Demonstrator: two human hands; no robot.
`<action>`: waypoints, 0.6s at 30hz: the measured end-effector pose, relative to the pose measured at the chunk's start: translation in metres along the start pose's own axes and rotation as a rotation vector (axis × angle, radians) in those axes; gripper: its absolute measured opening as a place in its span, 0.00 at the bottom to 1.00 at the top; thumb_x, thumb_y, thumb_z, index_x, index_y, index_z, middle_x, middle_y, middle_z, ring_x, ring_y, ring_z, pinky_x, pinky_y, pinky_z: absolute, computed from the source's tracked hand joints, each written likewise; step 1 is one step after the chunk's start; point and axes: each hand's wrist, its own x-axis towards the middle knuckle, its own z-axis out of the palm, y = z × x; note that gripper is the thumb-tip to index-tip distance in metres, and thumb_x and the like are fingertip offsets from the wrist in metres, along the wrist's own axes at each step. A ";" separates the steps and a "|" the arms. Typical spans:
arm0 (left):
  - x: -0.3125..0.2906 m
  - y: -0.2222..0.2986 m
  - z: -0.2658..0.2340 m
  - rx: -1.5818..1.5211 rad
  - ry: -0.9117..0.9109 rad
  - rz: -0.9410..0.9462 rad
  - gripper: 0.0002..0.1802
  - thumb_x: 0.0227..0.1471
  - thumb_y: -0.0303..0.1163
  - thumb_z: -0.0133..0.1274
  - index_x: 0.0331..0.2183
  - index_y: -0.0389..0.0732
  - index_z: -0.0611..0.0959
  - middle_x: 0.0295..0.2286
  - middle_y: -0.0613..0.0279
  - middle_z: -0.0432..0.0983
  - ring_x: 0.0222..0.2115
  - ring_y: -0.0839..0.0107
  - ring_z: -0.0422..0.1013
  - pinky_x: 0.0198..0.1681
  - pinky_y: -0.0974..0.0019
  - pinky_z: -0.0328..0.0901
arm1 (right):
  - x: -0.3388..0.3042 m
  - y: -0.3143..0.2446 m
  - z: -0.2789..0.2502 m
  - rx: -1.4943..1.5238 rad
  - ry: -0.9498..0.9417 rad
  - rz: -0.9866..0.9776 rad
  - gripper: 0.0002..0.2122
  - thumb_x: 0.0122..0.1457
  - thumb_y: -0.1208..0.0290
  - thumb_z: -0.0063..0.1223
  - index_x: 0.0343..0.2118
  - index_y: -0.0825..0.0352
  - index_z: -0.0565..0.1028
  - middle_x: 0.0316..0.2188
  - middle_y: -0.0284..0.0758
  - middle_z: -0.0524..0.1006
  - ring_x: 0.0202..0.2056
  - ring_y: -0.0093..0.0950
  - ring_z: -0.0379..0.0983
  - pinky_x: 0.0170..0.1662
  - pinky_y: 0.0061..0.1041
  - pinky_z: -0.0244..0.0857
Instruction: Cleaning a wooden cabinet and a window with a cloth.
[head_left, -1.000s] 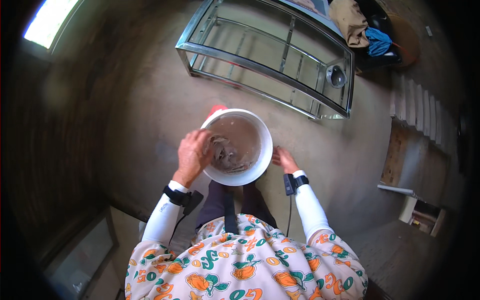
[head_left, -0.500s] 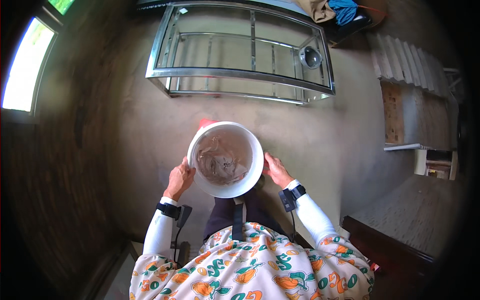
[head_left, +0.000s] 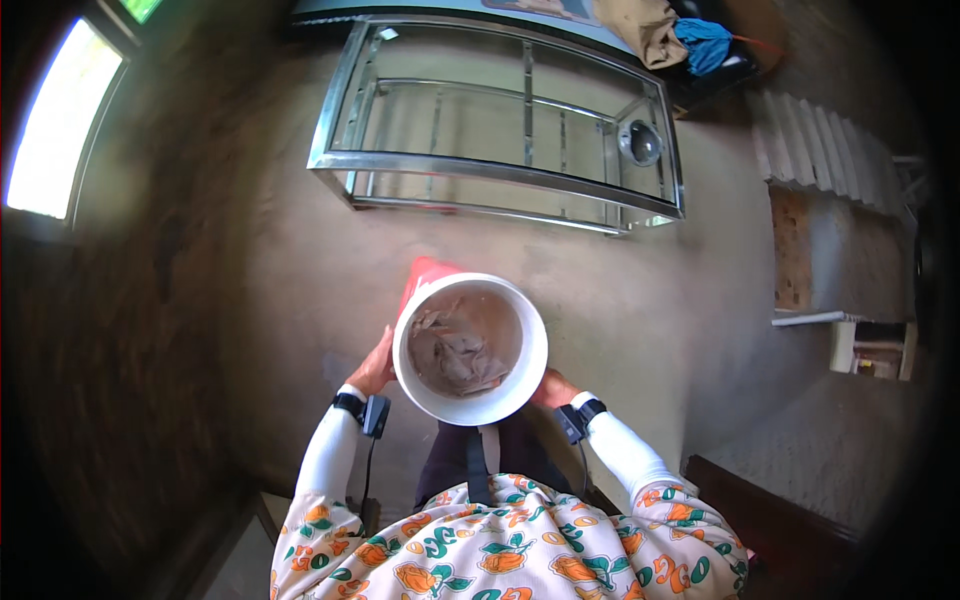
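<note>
White bucket held up in both hands, murky stuff inside

The white bucket [head_left: 470,348] is held out in front of the chest, rim up, and it's filled with murky brownish water plus what looks like soaked grey cloth [head_left: 452,345] bunched toward the left. A bit of something red [head_left: 420,272] is seen peeking out behind the far rim; what it is can't be made out. The left hand [head_left: 375,365] is pressed flat-ish against the bucket's left wall, fingers wrapped round the side. The right hand [head_left: 552,388] is tucked under the lower right edge, mostly hidden, so its curl can't be judged, though the bucket is clearly supported by it. Bare concrete floor [head_left: 270,300] is seen all around, and a metal-framed glass table [head_left: 500,130] is set well apart, further ahead.
</note>
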 end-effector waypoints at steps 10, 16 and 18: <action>-0.068 0.012 0.034 0.307 0.393 0.397 0.16 0.59 0.41 0.46 0.29 0.39 0.77 0.22 0.68 0.70 0.23 0.77 0.67 0.30 0.70 0.67 | -0.042 -0.038 -0.036 -0.469 0.366 -0.098 0.19 0.66 0.56 0.39 0.50 0.66 0.70 0.42 0.37 0.76 0.42 0.29 0.74 0.44 0.28 0.70; -0.109 0.040 0.075 0.050 0.145 0.416 0.11 0.57 0.37 0.50 0.25 0.42 0.75 0.21 0.68 0.70 0.23 0.76 0.69 0.30 0.71 0.65 | -0.076 -0.078 0.007 -0.449 0.491 -0.529 0.13 0.68 0.66 0.40 0.47 0.68 0.72 0.38 0.34 0.76 0.37 0.21 0.74 0.40 0.19 0.70; -0.107 0.065 0.111 0.120 0.136 0.431 0.11 0.57 0.35 0.52 0.25 0.42 0.74 0.21 0.70 0.69 0.22 0.78 0.67 0.30 0.72 0.66 | -0.079 -0.090 0.037 -0.450 0.344 -0.650 0.11 0.67 0.70 0.42 0.47 0.68 0.71 0.36 0.33 0.76 0.36 0.19 0.74 0.40 0.19 0.71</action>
